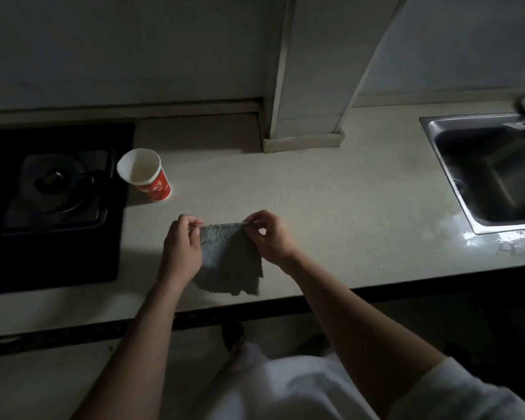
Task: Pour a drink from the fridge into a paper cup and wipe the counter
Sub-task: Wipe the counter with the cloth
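Grey cloth: centre of the frame, hanging from its top edge above the tabletop, lower edge ragged.
Left hand: fingers pinching the cloth's top left corner.
Right hand: fingertips pinching the top right corner, cloth stretched between both hands.
Cup: red and white paper, upright on the tabletop, left of centre, just beside the stove.
Sink: right edge of the frame, wet patches on the tabletop near its front corner.
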